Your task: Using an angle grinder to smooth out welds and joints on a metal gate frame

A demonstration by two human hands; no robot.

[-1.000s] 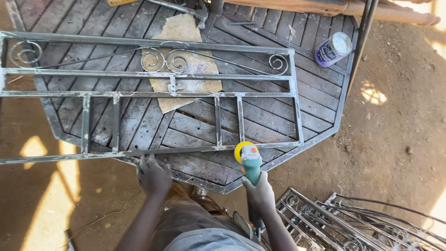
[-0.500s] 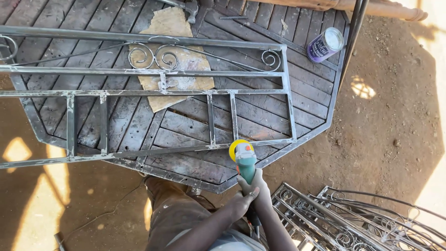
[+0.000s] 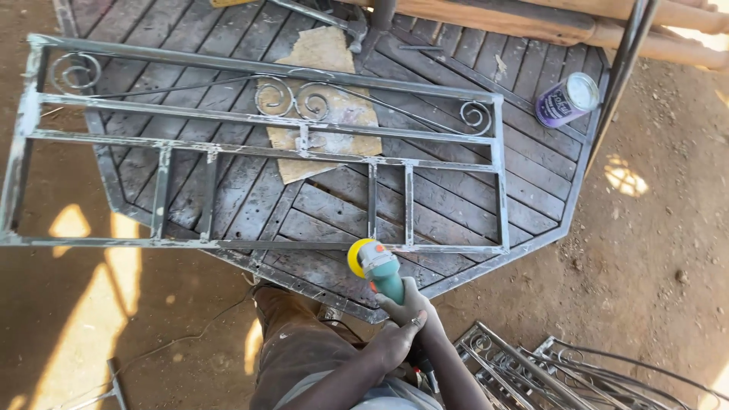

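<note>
Tool: we note a teal-bodied handheld angle grinder with a yellow disc guard (image 3: 373, 265) at the near edge of the work, its head touching or just above the bottom rail; we cannot tell which.
Right hand: the right hand (image 3: 406, 304) is clenched round the grinder's body behind the head.
Left hand: the left hand (image 3: 393, 343) is wrapped over the rear of the same tool, just behind the right.
Handling: we judge the grinder rigid and moderately heavy, with a smooth plastic body; the barrel behind the guard is the sound place to hold, clear of the disc.
Workpiece: a long grey steel window grille with scroll ornaments (image 3: 266, 144) lies flat, its bars streaked with pale patches. We judge it stiff and awkward to shift alone.
Counter: the grille rests on an octagonal counter of dark wooden slats in a metal frame (image 3: 448, 220); the grille's left end overhangs it.
Sheet: a torn tan piece of cardboard (image 3: 326, 99) lies under the central scrolls.
Container: a purple tin can with a pale lid (image 3: 566, 99) lies tilted at the counter's far right corner; lid on, contents not visible.
Surroundings: more scrolled metal grilles (image 3: 547, 372) are stacked on the bare earth ground (image 3: 653, 258) beside the person's right arm.
</note>
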